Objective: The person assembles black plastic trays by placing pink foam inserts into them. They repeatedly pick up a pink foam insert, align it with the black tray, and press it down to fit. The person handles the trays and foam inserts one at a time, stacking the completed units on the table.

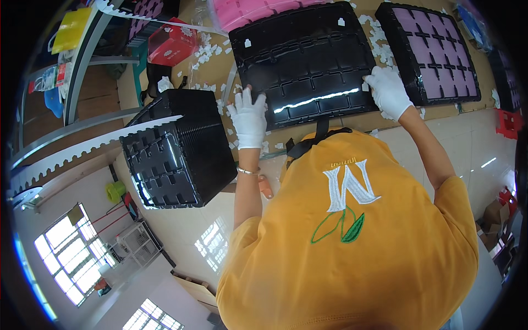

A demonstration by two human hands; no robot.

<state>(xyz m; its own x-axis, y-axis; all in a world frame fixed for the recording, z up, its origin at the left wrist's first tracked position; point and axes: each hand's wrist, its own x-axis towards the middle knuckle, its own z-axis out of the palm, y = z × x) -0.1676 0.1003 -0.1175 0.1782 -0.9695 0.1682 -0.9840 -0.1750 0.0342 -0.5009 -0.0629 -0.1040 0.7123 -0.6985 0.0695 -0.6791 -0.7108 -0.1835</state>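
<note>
A wide black moulded plastic tray [308,60] lies on the work table in front of me. Small white paper tags sit near its corners, one of them a far-left tag [247,43] and another a far-right tag [341,22]. My left hand [248,118], in a white glove with bare fingertips, rests at the tray's near left edge with its fingers spread. At the near right corner my gloved right hand [388,93] has its fingers bent together on the tray's edge, touching beside a white tag [365,87]. Its thumb is partly hidden.
To the left stands a thick stack of black trays [176,148]. A black tray with purple inserts [440,52] lies at right, pink sheets [258,11] at the back. Paper scraps [206,49] litter the table near a red box [173,44]. A toothed white strip [99,146] crosses at left.
</note>
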